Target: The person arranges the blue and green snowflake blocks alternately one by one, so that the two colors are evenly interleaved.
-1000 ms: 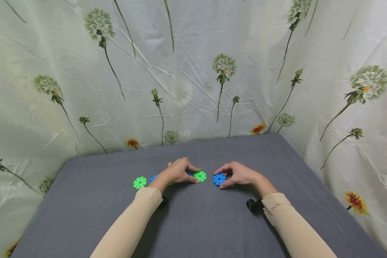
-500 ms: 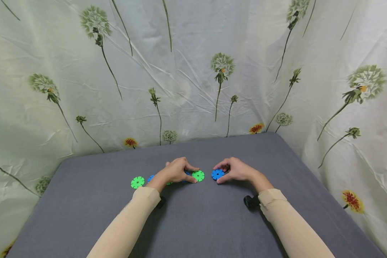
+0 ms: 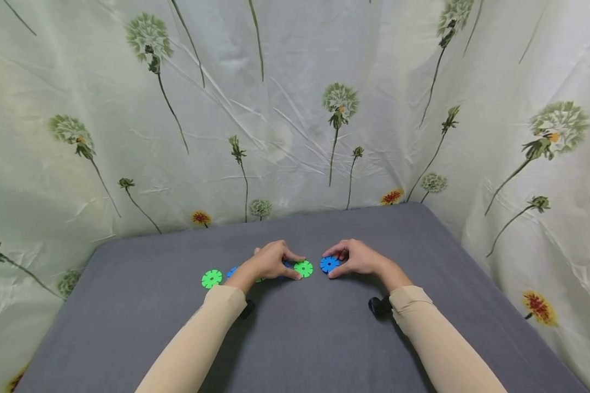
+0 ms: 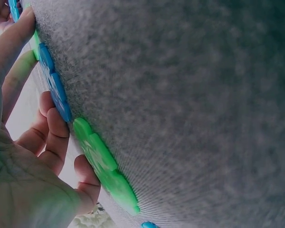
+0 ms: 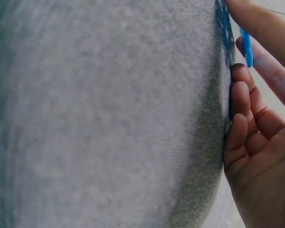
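My left hand (image 3: 272, 262) pinches a notched green disc (image 3: 304, 268) by its edges between thumb and index finger, the disc lying flat on the cloth. Just right of it, my right hand (image 3: 361, 259) holds a notched blue disc (image 3: 330, 265) between thumb and fingertips. That blue disc (image 5: 247, 47) appears edge-on above the cloth in the right wrist view. A small gap separates the two held discs. Under and behind the left hand, more discs lie in a row: a blue disc (image 4: 54, 80) and a green disc (image 4: 104, 164) show in the left wrist view.
The row runs left to another blue disc (image 3: 231, 272), partly hidden by the left wrist, and a green disc (image 3: 212, 279) at its end. Grey cloth (image 3: 305, 338) covers the table. A flower-printed curtain (image 3: 295, 109) hangs along the back and sides.
My right hand has carried the blue disc a little left and away from me, narrowing the gap to the green disc. The left hand stays in place on its disc.
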Available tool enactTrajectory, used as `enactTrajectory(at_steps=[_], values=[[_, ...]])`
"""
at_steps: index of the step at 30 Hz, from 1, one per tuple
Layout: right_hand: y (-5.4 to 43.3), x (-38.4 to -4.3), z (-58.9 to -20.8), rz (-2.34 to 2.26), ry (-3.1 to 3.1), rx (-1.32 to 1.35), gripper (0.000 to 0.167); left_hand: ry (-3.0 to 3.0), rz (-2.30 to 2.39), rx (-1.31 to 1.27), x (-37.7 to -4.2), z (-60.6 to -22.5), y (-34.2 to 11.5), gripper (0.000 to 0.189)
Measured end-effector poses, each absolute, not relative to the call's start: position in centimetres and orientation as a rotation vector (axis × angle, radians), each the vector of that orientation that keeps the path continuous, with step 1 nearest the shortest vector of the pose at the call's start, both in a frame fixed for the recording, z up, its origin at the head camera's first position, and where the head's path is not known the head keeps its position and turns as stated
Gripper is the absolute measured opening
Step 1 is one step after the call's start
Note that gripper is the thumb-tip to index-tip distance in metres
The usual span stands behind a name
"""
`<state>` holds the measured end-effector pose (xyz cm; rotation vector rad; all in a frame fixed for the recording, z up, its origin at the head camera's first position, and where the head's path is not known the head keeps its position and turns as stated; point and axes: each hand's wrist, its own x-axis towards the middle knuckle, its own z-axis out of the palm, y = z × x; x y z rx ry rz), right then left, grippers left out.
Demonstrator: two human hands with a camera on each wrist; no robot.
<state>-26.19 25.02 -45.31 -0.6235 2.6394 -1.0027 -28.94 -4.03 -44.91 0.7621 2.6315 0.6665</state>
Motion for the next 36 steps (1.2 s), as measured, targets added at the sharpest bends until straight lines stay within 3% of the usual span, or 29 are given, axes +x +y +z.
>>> enactTrajectory(at_steps=[25, 36], values=[[23.7, -26.4, -46.1, -1.004, 2.658, -0.639, 0.054, 2.635, 0.68, 0.779, -29.0, -45.0, -4.5, 0.045], [23.5, -26.5, -46.1, -1.018, 2.647, -0.654, 0.045, 2.654, 0.666, 0.768, -29.0, -45.0, -4.4, 0.044]])
